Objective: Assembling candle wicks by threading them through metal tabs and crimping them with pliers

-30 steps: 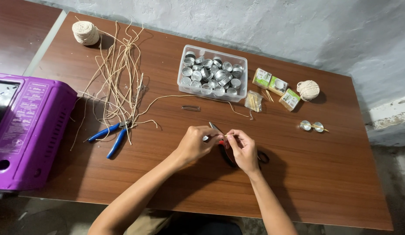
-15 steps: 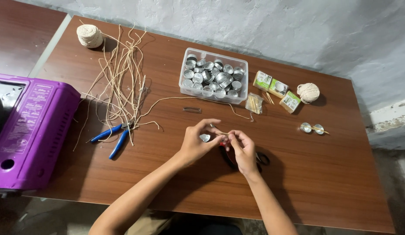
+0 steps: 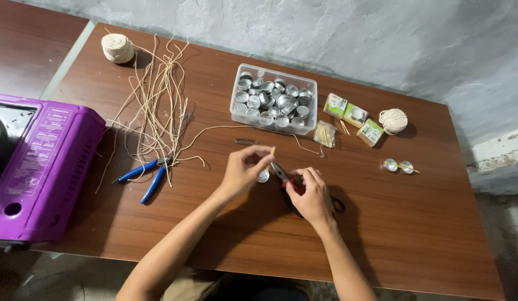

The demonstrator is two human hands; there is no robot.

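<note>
Far left of the frame: a purple machine (image 3: 42, 167), half off the brown table (image 3: 426, 245). Upper left: a ball of string (image 3: 118, 48), with long loose strings (image 3: 156, 106) spread out below it and blue pliers (image 3: 145, 177) at their lower end. Middle of the frame, where the work is: looks like the step of fixing a short bit of string to a small metal piece. Left hand (image 3: 242, 170): fingers curled in, tips pinched together on a short pale stick of string (image 3: 272, 151), held up just above a little round metal cup (image 3: 263, 176) on the table. Right hand (image 3: 312, 195): closed around the red handles of small pliers (image 3: 281, 173), nose aimed up and left at the cup and the string. Hard to tell if the pliers' nose is biting anything yet. Next move probably calls for a steady pinch and a careful, gentle squeeze, right at the bottom of the string. Above the hands: a clear box full of shiny cups (image 3: 273, 100). Further right: small green boxes (image 3: 353, 117), a second string ball (image 3: 394, 120), and two finished-looking cups (image 3: 398, 166) lying apart from the rest.
</note>
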